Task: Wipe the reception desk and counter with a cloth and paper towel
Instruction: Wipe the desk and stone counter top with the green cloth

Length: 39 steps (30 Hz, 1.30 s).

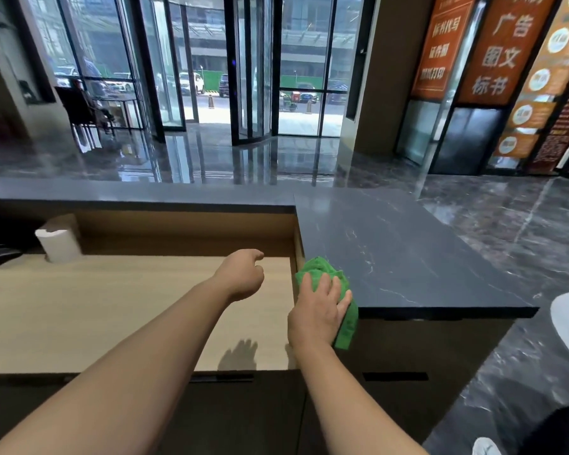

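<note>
The right hand (316,310) lies flat, fingers extended, pressing the cloth (317,266) onto the near-left corner of the counter (408,251). The left hand (242,275) hovers above the desk (112,303), fingers loosely curled, holding nothing. The paper towel (60,239) stands at the desk's far-left edge.
</note>
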{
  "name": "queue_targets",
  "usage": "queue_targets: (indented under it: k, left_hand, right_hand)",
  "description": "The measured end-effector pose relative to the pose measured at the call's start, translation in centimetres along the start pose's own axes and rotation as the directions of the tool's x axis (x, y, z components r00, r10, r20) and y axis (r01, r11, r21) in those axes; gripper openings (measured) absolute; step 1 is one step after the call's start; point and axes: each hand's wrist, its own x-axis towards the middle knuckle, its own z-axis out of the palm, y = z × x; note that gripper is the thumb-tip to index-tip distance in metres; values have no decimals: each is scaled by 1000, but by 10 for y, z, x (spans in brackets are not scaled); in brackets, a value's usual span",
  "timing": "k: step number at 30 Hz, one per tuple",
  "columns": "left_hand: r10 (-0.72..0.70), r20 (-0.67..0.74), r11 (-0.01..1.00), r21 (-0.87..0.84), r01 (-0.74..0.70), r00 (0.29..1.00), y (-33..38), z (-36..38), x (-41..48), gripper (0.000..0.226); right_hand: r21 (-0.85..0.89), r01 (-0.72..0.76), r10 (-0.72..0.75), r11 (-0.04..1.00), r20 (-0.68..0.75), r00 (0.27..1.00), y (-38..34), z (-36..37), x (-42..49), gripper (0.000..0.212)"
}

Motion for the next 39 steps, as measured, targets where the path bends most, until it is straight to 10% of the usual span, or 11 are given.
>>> queue_targets:
  k: [5, 23, 39]
  left_hand:
    - [-37, -13, 999, -36, 37, 999, -21, -15, -6, 46]
    - [-96, -22, 994, -61, 95, 995, -73, -27, 32, 46]
    - [-7, 112, 1000, 25, 4, 994, -83, -40, 221, 47]
  right_hand:
    - [-155, 190, -175, 970, 105, 979, 2, -4, 7, 42]
    - [-324, 224, -113, 919, 329, 938, -32, 14, 116, 42]
    - [-392, 142, -72, 909, 188, 979, -78, 94, 295, 37]
